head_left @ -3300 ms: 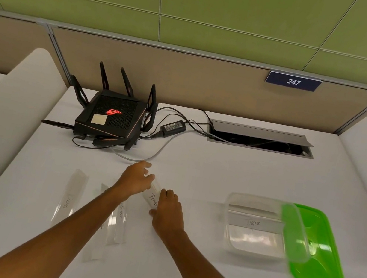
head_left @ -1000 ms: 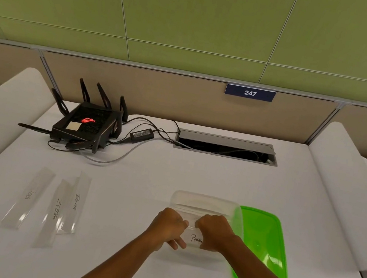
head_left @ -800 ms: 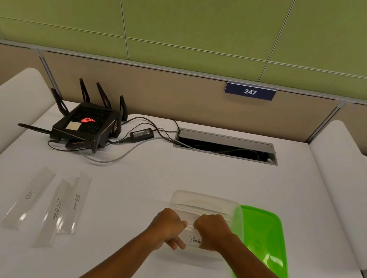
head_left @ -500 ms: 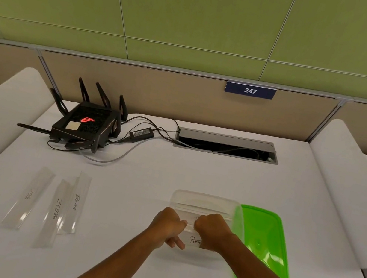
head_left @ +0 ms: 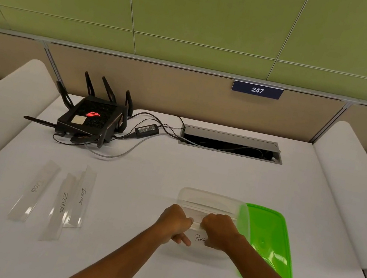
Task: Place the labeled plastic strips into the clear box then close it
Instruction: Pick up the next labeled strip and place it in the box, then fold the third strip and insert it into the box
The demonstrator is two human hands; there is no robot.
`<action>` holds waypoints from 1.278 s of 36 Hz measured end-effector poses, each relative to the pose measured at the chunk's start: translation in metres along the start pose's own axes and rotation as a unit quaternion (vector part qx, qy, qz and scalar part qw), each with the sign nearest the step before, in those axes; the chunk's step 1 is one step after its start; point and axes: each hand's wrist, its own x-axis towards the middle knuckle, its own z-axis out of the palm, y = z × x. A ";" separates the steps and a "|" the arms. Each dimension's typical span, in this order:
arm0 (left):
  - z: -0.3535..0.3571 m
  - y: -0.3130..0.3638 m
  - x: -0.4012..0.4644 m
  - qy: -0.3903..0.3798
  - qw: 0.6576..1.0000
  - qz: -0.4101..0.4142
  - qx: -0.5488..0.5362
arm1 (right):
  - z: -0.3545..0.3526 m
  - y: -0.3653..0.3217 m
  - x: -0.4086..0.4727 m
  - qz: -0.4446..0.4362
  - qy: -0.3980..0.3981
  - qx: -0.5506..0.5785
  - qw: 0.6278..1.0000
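Observation:
The clear box (head_left: pixel 210 199) stands open on the white table, its green lid (head_left: pixel 267 240) lying against its right side. My left hand (head_left: pixel 174 222) and my right hand (head_left: pixel 217 229) are both closed on a clear strip labeled "Peng…" (head_left: pixel 198 238), held over the box's near half. Another strip lies inside the box behind my hands, mostly hidden. Three more strips lie at the left: "Dog" (head_left: pixel 35 189), "Zebra" (head_left: pixel 60 205) and "Bear" (head_left: pixel 81 197).
A black router (head_left: pixel 91 118) with antennas, its power adapter (head_left: pixel 147 130) and cables sit at the back left. A cable hatch (head_left: pixel 230 144) is open at the back centre. White padded dividers (head_left: pixel 349 186) flank the table on both sides.
Over three seconds I carried the "Peng…" strip from the left of the table to the box. In the last second my hands barely moved over the box.

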 end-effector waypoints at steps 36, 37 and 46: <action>-0.179 -0.061 0.002 0.173 0.971 0.149 -0.069 | -0.076 -0.124 0.061 0.064 0.324 0.342 0.880; -0.193 -0.072 0.006 0.191 0.969 0.144 -0.056 | -0.074 -0.138 0.067 0.054 0.313 0.357 0.878; -0.267 -0.142 0.025 0.312 0.941 0.105 0.072 | -0.049 -0.245 0.111 -0.005 0.184 0.435 0.881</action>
